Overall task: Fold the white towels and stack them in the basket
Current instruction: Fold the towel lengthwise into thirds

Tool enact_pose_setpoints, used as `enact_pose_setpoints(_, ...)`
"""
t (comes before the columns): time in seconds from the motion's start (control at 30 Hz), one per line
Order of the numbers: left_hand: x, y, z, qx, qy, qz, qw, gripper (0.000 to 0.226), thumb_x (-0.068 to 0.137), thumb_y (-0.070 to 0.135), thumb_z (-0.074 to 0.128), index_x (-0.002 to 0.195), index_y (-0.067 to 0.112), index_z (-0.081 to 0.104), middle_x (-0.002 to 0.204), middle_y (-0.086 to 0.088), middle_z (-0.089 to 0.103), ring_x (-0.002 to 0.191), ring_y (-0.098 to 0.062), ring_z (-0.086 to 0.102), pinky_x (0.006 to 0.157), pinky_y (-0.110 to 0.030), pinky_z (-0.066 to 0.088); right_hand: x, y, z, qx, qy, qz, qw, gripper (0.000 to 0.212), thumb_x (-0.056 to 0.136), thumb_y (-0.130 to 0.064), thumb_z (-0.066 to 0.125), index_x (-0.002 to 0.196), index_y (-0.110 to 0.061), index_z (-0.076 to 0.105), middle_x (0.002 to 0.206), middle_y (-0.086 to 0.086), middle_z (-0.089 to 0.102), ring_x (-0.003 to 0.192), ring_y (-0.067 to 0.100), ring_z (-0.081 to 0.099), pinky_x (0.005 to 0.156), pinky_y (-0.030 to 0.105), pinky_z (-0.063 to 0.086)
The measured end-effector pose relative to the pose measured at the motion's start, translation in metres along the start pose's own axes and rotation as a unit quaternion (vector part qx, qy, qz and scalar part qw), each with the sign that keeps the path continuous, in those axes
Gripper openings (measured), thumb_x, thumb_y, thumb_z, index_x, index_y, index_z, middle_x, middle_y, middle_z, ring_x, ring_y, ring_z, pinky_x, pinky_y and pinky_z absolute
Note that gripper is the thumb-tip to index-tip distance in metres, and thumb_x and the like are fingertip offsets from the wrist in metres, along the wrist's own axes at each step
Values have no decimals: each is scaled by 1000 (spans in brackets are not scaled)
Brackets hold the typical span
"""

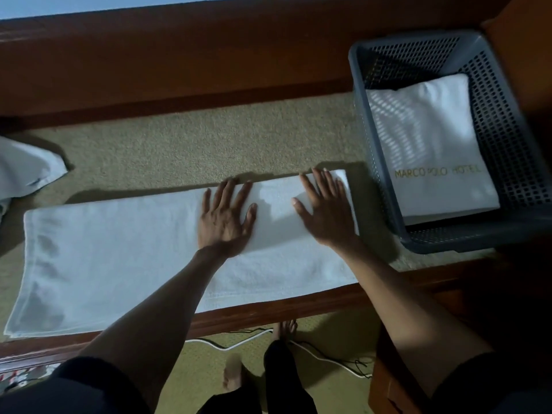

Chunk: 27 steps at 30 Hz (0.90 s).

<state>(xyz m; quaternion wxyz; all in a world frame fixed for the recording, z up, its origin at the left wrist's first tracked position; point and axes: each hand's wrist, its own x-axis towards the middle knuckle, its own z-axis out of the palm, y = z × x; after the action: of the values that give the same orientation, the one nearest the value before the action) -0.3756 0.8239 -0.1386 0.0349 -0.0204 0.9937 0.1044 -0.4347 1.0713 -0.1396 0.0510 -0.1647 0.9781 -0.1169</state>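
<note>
A long white towel [119, 258] lies spread along the carpeted surface [209, 138]. The left hand [225, 216] and right hand [324, 207] press flat on its right end, fingers spread, grasping nothing. Just beside that end, a gray basket [466, 240] holds a folded towel [430, 138].

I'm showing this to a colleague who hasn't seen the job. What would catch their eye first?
Most likely the two hands: the left hand and right hand lie flat, fingers spread, on the right end of a long white towel laid across the carpeted surface. Next comes the grey basket at the right, with a folded towel with gold lettering inside.
</note>
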Motion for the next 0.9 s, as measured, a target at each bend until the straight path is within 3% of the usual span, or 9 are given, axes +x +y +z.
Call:
enact_pose_setpoints(0.1,0,1,-1,-5,0,1,1000,59,106,55,21,161,34,23,168,0,24,156,-20,18,127,-48,10,0,0,-7,-1,25,69,997,67,104,-56,27,158,-16,33,165,14,26,154,31,18,126,49,11)
enact_pose_setpoints(0.2,-1,1,-1,-3,8,1,1000,59,106,55,22,160,33,25,167,0,26,155,-21,20,127,-49,12,-13,-24,-14,20,56,109,992,70,106,-53,24,159,-8,26,167,17,18,156,31,10,127,46,6)
enact_pose_setpoints(0.3,-1,1,0,-7,6,2,1000,59,106,55,23,160,33,25,166,0,26,154,-21,21,126,-50,13,-46,-50,-5,55,39,5,998,68,107,-49,29,162,-10,17,169,13,7,157,27,1,128,43,0)
enact_pose_setpoints(0.37,0,1,0,-3,1,2,1000,59,106,55,22,160,33,24,166,0,26,155,-21,20,126,-50,13,-74,-52,8,43,26,-56,997,67,108,-48,34,162,-11,18,169,12,7,157,26,2,127,47,9)
enact_pose_setpoints(0.43,0,1,0,-2,-3,1,1000,59,106,56,21,160,33,24,166,-1,26,155,-21,20,126,-50,14,-90,-39,14,39,28,-79,996,65,108,-47,35,161,-14,21,169,11,9,157,26,4,126,50,16)
enact_pose_setpoints(0.57,-1,1,0,1,1,3,1000,59,106,55,21,160,32,24,166,-1,27,154,-22,22,126,-50,14,-90,5,7,15,16,-103,994,61,107,-48,31,162,-21,21,170,9,6,157,26,3,126,51,14)
enact_pose_setpoints(0.67,-1,2,-1,4,0,-1,1000,59,106,55,21,161,33,23,166,0,27,154,-22,21,126,-50,14,-87,21,4,13,27,-64,997,64,106,-50,27,161,-18,23,170,9,8,157,27,4,124,53,14)
enact_pose_setpoints(0.8,-2,2,-1,4,-3,-5,1000,59,106,55,18,161,33,22,167,-1,26,155,-21,20,127,-50,12,-72,-10,-8,53,83,88,991,67,107,-50,22,162,-12,17,170,12,5,157,26,-1,127,45,0)
enact_pose_setpoints(0.9,-2,4,0,-11,-18,-15,1000,61,106,55,14,163,34,14,170,-2,16,157,-22,12,127,-50,5,-41,-65,-13,148,112,43,982,61,108,-42,27,159,-9,27,168,14,13,157,27,6,128,41,5)
